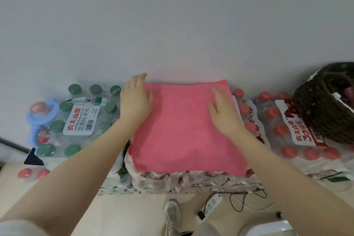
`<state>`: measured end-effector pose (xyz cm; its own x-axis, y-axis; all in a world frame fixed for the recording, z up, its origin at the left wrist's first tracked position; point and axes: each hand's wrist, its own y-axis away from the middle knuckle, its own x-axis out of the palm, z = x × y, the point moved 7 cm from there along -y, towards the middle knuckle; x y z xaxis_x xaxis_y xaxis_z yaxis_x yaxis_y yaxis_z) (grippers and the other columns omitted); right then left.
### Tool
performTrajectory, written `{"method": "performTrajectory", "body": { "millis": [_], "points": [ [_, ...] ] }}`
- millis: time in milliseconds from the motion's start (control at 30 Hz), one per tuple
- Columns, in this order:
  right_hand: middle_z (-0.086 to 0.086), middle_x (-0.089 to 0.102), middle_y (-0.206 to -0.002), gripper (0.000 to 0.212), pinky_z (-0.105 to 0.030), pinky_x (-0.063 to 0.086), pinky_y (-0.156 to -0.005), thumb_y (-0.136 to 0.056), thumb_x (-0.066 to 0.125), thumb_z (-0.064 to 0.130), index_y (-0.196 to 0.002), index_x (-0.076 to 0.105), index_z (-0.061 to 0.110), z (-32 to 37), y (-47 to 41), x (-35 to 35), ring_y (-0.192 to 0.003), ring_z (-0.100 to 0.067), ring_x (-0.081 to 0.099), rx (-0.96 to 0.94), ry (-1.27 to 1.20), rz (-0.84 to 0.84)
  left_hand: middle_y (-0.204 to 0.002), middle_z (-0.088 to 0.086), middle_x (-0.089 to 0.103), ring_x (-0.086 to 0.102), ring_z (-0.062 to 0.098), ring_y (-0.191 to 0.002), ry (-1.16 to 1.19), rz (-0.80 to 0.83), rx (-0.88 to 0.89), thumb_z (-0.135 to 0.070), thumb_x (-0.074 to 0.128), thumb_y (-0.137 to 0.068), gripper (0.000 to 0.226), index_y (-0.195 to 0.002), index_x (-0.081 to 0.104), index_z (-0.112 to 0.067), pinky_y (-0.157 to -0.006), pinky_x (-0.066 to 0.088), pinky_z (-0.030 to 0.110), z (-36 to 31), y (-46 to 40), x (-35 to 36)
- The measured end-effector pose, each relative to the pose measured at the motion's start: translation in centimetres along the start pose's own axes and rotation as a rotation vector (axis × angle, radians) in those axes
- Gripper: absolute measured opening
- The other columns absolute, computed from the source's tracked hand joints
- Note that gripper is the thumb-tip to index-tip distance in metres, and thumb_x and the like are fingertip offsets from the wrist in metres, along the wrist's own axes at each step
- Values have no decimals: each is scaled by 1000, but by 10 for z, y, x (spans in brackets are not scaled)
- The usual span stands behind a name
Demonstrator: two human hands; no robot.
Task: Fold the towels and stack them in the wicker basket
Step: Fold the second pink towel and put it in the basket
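A pink towel [183, 128] lies flat and spread out on top of a shrink-wrapped pack of water bottles, close against the wall. My left hand [135, 101] rests flat on its far left corner, fingers apart. My right hand [222, 109] presses palm-down on the towel's far right part, fingers apart too. Neither hand pinches the cloth. The dark wicker basket [318, 113] stands at the far right on another bottle pack, with something pink partly visible inside it.
Green-capped bottle packs [80, 117] sit to the left, with a blue-handled jug top [41, 109] beside them. Red-capped packs [298, 136] fill the right. On the floor below lie a power strip with cable [212, 205] and my shoe [172, 214].
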<state>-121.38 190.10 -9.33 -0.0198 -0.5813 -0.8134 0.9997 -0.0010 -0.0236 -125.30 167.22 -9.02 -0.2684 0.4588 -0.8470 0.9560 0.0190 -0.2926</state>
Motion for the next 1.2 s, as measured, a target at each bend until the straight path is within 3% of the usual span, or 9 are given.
{"method": "performTrajectory", "body": {
  "millis": [167, 233, 400, 567, 733, 867, 1000, 1100, 1200],
  "points": [
    [2, -1, -158, 62, -36, -4, -116, -97, 23, 45, -149, 5, 17, 14, 45, 54, -145, -13, -2, -182, 421, 301, -157, 5, 13, 16, 23, -144, -206, 649, 576, -76, -9, -72, 95, -147, 18, -24, -117, 14, 38, -23, 76, 41],
    [1, -2, -158, 62, -37, -4, -117, -98, 20, 45, -149, 2, 16, -4, 54, 46, -145, -13, -3, -61, 483, 261, -157, 2, 7, 8, 20, -145, -238, 626, 461, -81, -19, -64, 105, -147, 13, -26, -119, 9, 37, -2, 80, 36],
    [-12, 17, -156, 62, -43, 12, -116, -98, 21, 44, -146, 17, 5, -71, 103, -4, -143, -26, 16, 360, 484, -23, -156, 6, 15, 15, 21, -144, 63, 500, 115, -40, 37, -97, 60, -146, 21, -10, -116, 10, 31, 29, 105, -2],
    [-21, 31, -145, 46, -41, 29, -109, -98, 37, 25, -134, 38, -3, -71, 147, -10, -132, -34, 35, 385, 32, -290, -124, 16, 52, 51, 30, -111, 184, 144, 108, -11, 52, -91, 33, -122, 53, 0, -94, 37, 31, 37, 141, -43],
    [-10, 53, -112, 37, -32, 47, -73, -94, 45, 21, -125, 46, 2, -65, 164, 23, -82, -19, 54, 684, -537, -521, -103, 0, 54, 49, 2, -66, 475, 263, -199, -17, 48, -93, 31, -124, 45, -12, -59, 38, 20, 35, 178, -27],
    [-2, 51, -96, 36, -32, 45, -84, -93, 50, 16, -127, 44, 5, -56, 166, 42, -84, -15, 46, 809, -993, -536, -107, -2, 48, 51, 7, -78, 757, 213, -548, -21, 46, -95, 39, -131, 35, -12, -64, 39, 19, 35, 200, -12],
    [-7, 56, -115, 39, -33, 47, -91, -91, 53, 12, -129, 45, 5, -62, 166, 38, -97, -20, 54, 871, -1092, -460, -104, -1, 55, 50, 16, -100, 979, 305, -857, -26, 48, -93, 32, -121, 46, -10, -83, 38, 31, 39, 219, 23],
    [-8, 57, -108, 32, -30, 51, -75, -91, 53, 9, -122, 48, 7, -66, 170, 32, -93, -20, 58, 811, -1171, -403, -87, -4, 54, 51, 14, -88, 1109, 339, -983, -28, 48, -93, 23, -110, 48, -12, -74, 42, 31, 40, 225, 36],
    [-5, 56, -91, 23, -24, 47, -59, -91, 52, 5, -113, 46, 9, -71, 178, 23, -71, -14, 55, 756, -1121, -365, -107, 2, 57, 56, 16, -94, 1300, 375, -1083, -28, 49, -94, 24, -115, 48, -15, -75, 46, 33, 32, 227, 44]
  ]
}}
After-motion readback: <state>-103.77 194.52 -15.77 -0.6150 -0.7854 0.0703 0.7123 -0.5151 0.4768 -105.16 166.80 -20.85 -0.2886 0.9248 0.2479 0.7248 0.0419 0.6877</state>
